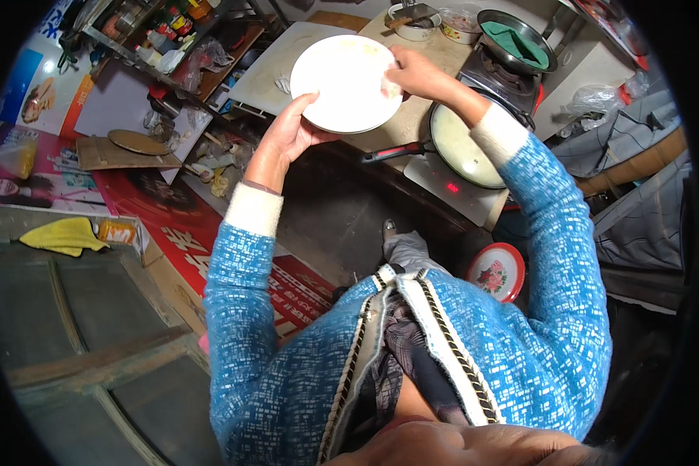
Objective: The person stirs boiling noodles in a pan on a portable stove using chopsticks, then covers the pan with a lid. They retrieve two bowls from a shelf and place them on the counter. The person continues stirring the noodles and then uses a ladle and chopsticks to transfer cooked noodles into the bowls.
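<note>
A round white plate [338, 89] is held up in front of me, tilted, its pale surface overexposed in the light. My left hand [287, 133] grips its lower left rim, thumb on top and fingers underneath. At the right rim my right hand [421, 75] is closed, with its fingertips over the plate's inner surface; whether a small cloth is under them is hard to make out. Below my right forearm, a black-handled frying pan [462, 147] with a pale, yellowish inside, perhaps under a glass lid, sits on an induction cooker [470, 194] with a lit red display.
Behind the plate lies a white board [268, 74] on the counter. A wok with a green cloth [514, 43] rests on a stove at the back right. Bottles [175, 23] crowd the left shelf. A floral enamel basin [495, 272] stands low right; a yellow cloth [66, 236] lies left.
</note>
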Demonstrator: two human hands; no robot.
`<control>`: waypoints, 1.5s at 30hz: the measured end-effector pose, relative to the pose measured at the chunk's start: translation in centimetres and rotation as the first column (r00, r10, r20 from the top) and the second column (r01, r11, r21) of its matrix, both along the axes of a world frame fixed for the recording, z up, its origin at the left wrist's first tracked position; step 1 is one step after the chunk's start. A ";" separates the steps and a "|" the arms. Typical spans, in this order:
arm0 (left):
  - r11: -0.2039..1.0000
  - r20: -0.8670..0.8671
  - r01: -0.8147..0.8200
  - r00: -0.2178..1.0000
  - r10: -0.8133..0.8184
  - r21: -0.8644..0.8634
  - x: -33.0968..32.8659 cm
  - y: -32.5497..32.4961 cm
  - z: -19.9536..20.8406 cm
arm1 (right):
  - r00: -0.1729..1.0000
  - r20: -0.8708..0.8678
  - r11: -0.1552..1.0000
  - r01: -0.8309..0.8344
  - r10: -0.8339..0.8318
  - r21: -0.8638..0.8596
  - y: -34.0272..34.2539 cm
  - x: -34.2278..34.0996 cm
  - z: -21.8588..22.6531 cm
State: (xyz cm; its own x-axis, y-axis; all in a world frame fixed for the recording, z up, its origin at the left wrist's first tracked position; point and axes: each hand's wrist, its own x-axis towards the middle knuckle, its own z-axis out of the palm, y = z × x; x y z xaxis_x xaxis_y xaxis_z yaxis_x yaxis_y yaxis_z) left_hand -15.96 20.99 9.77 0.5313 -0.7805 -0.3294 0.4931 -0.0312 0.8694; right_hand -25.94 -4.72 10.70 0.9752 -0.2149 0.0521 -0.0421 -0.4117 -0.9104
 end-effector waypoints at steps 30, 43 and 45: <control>0.854 -0.586 0.464 0.769 -0.256 0.236 13.7 -14.4 -29.5 | 0.668 -0.565 0.873 0.331 -0.485 -0.358 -8.3 8.5 -29.4; 0.769 -0.340 0.555 0.824 -0.454 0.318 16.5 -13.5 -28.7 | 0.508 -0.634 0.795 0.196 -0.583 -0.574 -7.7 6.0 -26.2; 0.774 -0.151 0.544 0.837 -0.525 0.325 16.4 -14.1 -28.7 | 0.532 -0.600 0.776 0.193 -0.597 -0.601 -7.7 5.7 -25.9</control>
